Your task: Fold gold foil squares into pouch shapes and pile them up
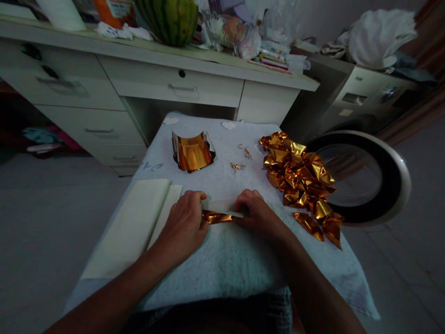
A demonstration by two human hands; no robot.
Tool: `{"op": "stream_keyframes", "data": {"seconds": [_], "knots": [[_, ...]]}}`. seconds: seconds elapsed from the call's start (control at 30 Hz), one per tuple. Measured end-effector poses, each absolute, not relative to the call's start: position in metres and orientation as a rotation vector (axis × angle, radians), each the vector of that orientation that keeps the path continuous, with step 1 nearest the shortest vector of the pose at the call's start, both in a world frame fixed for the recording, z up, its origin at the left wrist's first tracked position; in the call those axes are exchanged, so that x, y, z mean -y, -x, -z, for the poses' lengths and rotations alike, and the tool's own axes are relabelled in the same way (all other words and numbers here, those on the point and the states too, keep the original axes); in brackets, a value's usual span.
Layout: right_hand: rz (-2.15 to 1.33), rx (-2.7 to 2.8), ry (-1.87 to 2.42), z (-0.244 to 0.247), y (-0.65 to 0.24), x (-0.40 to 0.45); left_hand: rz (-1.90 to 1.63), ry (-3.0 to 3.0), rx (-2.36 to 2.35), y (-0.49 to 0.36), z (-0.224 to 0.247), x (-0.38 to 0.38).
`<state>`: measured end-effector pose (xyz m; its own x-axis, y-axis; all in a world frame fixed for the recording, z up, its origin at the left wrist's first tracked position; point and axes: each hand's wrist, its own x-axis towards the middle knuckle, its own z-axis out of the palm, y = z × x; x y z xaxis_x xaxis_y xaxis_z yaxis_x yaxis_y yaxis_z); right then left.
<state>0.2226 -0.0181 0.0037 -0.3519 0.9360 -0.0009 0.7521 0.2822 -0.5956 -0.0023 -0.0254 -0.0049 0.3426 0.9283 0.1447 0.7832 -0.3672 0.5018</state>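
Between my hands is a strip of gold foil paper (219, 217) with a white sheet (220, 205) along its far side. My left hand (189, 215) pinches its left end, and my right hand (252, 211) grips the right end with curled fingers. Left of my left hand lie folded cream paper sheets (130, 222). Beyond the hands stands a curved stack of gold foil sheets (193, 152). A heap of folded gold foil pieces (299, 171) spreads over the table's right side. Small gold twist ties (238, 166) lie between the stack and the heap.
A pale cloth covers the table (222, 273). Behind it is a white desk (149, 79) with drawers, holding a watermelon (168, 21), a glass bowl (225, 30) and other items. At the right, a washing machine's round door (354, 176) hangs open near the table edge.
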Motion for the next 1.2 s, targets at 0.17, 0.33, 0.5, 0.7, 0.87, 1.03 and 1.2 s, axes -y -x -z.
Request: {"op": "stream_keyframes", "data": {"seconds": [0.17, 0.33, 0.5, 0.7, 0.87, 1.03, 1.2], "knots": [[-0.736, 2.182, 1.453, -0.005, -0.222, 0.022, -0.515, -2.237, -1.399, 0.002, 0.000, 0.022], [-0.858, 2.012, 1.450, -0.004, -0.222, 0.026, -0.441, -2.163, -1.320, 0.004, -0.011, 0.018], [-0.889, 1.885, 1.329, 0.000, -0.226, 0.027, -0.684, -1.844, -1.277, 0.007, -0.009, 0.016], [-1.339, 1.486, 1.146, 0.001, -0.225, 0.028, -0.853, -1.326, -1.118, 0.005, -0.007, 0.016], [-1.589, 1.215, 1.009, -0.002, -0.220, 0.028, -0.909, -1.080, -1.016, 0.000, -0.007, 0.016], [-1.606, 1.153, 1.048, -0.002, -0.219, 0.028, -0.886, -1.069, -1.013, -0.002, -0.007, 0.017], [-1.572, 1.168, 1.089, 0.003, -0.218, 0.026, -0.875, -1.154, -1.063, 0.001, -0.001, 0.016]]}}
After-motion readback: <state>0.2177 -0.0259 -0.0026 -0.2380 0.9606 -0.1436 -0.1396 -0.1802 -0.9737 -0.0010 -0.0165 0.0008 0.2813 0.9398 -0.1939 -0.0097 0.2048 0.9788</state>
